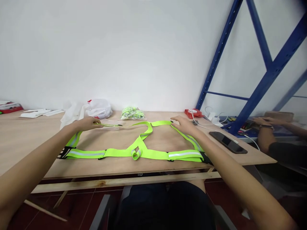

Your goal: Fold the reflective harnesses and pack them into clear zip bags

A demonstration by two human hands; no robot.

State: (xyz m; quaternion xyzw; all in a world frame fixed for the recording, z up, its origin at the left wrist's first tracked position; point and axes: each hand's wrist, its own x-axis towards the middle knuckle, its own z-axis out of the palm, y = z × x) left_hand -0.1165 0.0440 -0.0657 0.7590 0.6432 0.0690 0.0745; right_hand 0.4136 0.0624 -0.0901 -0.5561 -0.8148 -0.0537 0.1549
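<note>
A neon-yellow reflective vest made of elastic straps (152,154) lies spread out on the wooden table, with grey-silver stripes and black buckles. Its straps meet near the front centre, where a small loop curls up. My left hand (86,124) pinches the strap at the far left corner, lifting it a little off the table. At the far right corner, my right hand (184,124) has thumb and fingers closed around the strap beside a small black slider. Both lower corners carry black buckles, the right one partly behind my forearm.
Behind the vest lie a clear bag of folded neon straps (132,113) and white plastic bags (97,108). To the right are a phone (227,142), a red pouch (193,113), white cables and a blue metal rack (257,83). Another person's hands (263,122) rest beyond it.
</note>
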